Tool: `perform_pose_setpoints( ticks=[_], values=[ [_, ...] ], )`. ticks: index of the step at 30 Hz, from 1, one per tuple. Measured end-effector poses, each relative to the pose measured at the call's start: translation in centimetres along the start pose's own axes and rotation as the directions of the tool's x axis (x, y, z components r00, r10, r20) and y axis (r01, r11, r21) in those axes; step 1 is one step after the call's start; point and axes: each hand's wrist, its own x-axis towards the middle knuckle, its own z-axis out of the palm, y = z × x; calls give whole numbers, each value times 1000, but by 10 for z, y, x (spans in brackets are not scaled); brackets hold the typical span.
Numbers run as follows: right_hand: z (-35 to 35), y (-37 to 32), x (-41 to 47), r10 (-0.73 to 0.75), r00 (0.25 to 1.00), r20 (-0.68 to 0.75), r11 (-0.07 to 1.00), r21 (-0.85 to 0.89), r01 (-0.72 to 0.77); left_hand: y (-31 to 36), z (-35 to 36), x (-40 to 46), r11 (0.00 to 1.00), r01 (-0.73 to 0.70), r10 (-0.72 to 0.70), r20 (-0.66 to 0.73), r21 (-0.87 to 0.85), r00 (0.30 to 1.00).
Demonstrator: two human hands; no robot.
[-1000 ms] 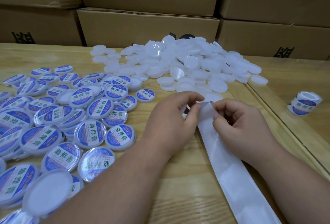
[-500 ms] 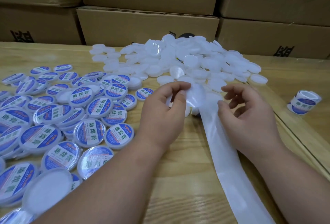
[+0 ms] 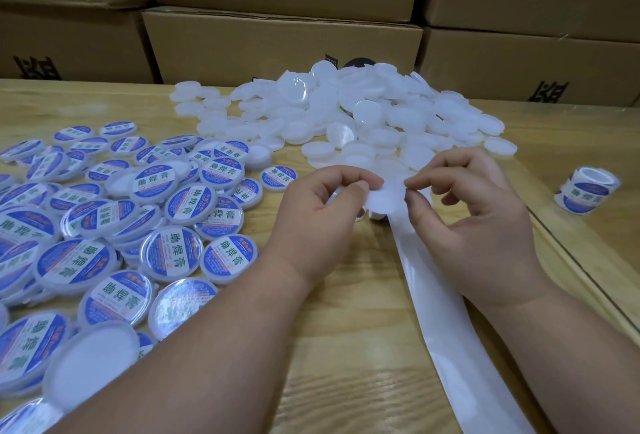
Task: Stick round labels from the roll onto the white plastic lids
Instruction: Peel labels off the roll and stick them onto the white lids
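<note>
Near table edge: white backing strip (image 3: 446,323) running up the wooden table (image 3: 346,347) toward both hands. Left of it, labelled lids (image 3: 104,243) spread toward the left edge. Mid-table: left hand (image 3: 318,212) with grip pinched on a white lid's (image 3: 337,196) rim; right hand (image 3: 474,212) with grip pinching a round label (image 3: 386,196), seen from its blank side, held at the lid. Right edge: label roll (image 3: 587,189). Beyond, heap of plain white lids (image 3: 346,115); cardboard boxes (image 3: 277,42) behind.
</note>
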Motion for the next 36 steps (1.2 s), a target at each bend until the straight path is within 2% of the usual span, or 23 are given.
perform_pose_setpoints(
  ticks=[10,16,21,25,29,36],
  values=[
    [1,1,0,1,1000,26,1000,16,-1,-1,-2,1,999,16,-14,55,-33,998],
    [4,-8,0,53,998,-17,995,81,-51,4,-3,0,974,48,-10,173,-220,985],
    [1,-9,0,121,993,-11,977,181,-117,0,-1,6,836,156,-141,68,-526,988],
    [0,-8,1,154,988,13,964,216,-153,-1,4,7,818,224,-239,42,-529,970],
    [0,-6,0,170,985,30,959,226,-172,6,3,4,782,275,-233,146,-560,961],
    [1,-7,0,196,980,42,953,227,-201,2,0,8,716,324,-289,160,-619,944]
  ],
)
